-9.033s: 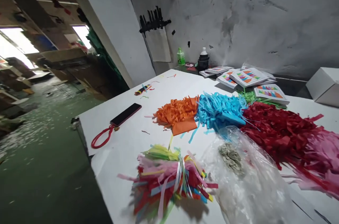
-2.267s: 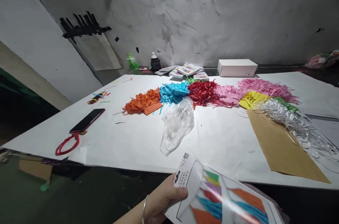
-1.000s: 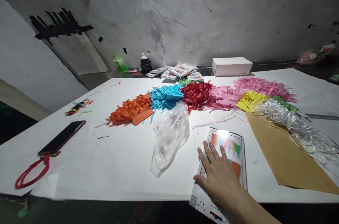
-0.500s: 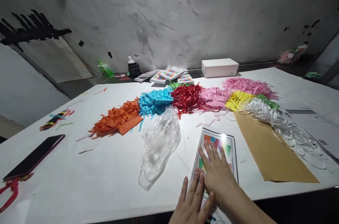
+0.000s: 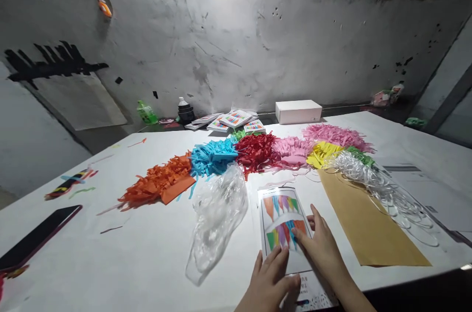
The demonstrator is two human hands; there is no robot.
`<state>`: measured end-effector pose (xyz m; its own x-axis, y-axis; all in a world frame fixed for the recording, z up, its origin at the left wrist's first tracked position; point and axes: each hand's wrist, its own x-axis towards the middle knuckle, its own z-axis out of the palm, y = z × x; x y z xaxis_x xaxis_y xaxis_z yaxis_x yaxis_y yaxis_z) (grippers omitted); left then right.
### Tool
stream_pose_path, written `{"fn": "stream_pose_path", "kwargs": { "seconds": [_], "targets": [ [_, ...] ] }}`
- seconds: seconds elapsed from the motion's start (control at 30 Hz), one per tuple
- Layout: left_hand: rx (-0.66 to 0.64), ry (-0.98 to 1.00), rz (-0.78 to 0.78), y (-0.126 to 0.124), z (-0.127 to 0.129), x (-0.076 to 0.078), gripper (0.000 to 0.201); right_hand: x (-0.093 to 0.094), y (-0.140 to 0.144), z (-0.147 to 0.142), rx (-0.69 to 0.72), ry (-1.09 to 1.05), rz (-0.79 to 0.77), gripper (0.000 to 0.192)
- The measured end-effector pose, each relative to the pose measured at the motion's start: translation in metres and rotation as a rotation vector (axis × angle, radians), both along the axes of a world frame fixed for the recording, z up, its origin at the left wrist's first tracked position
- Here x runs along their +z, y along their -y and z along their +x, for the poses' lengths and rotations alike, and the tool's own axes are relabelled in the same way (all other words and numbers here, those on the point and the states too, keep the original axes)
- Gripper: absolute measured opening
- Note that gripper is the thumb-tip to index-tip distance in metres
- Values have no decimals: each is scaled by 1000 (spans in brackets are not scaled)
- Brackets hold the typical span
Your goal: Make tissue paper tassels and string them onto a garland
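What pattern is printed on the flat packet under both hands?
Rows of multicoloured triangular pennants on white, on the packet under the left hand and right hand; head view.

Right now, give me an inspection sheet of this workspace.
Surface: white table, paper-covered, scattered with paper scraps.
Job's things: packet with printed coloured flags, flat near the front edge.
Clutter: fringe piles in a row, orange, blue, red, pink, yellow; clear bag; brown envelope; clear strips; phone; packet stack, white box and bottles by the wall.
Grippers: left hand and right hand both flat on the packet, fingers spread.
Cables: nothing seen.
Surroundings: stained grey wall; dark comb-like rack at left.
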<state>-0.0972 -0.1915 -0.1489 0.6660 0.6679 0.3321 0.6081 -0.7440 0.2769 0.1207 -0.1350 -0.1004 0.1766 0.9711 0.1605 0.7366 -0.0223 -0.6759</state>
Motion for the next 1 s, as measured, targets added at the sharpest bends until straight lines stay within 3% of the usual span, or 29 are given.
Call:
{"fn": "stream_pose_path", "kwargs": {
  "seconds": [0.13, 0.2, 0.3, 0.4, 0.47, 0.57, 0.6, 0.63, 0.7, 0.77, 0.83, 0.9, 1.0],
  "targets": [
    [-139, 232, -378, -25, -16, 12, 51, 4, -13, 1, -34, -129, -59, 92],
    [-178, 347, -447, -29, -20, 13, 54, 9, -19, 4, -22, -179, -99, 94],
    [-229, 496, -419, -32, -19, 7, 58, 14, -27, 6, 50, -260, -149, 79],
    [-233, 534, -373, -36, -17, 10, 47, 15, -36, 1, 128, -363, -130, 58],
    [-266, 496, -324, -41, -20, 25, 39, 19, -43, -5, 190, -469, -123, 57],
    [-389, 400, -144, -48, -32, 61, 42, 33, -53, -14, 325, -635, -135, 58],
    [-365, 389, -56, -50, -37, 74, 45, 39, -56, -17, 362, -679, -123, 57],
    [-261, 420, 41, -53, -42, 86, 49, 45, -58, -20, 386, -715, -91, 55],
    [31, 595, 195, -59, -49, 106, 63, 53, -61, -25, 409, -761, 10, 52],
    [237, 830, 169, -70, -52, 119, 78, 52, -61, -31, 462, -757, 92, 47],
    [271, 970, 2, -81, -51, 124, 77, 43, -60, -37, 556, -721, 125, 42],
    [270, 1005, -121, -90, -48, 123, 67, 35, -58, -43, 579, -715, 163, 50],
    [263, 939, -88, -94, -44, 116, 65, 38, -54, -49, 433, -723, 282, 75]
  ]
}}
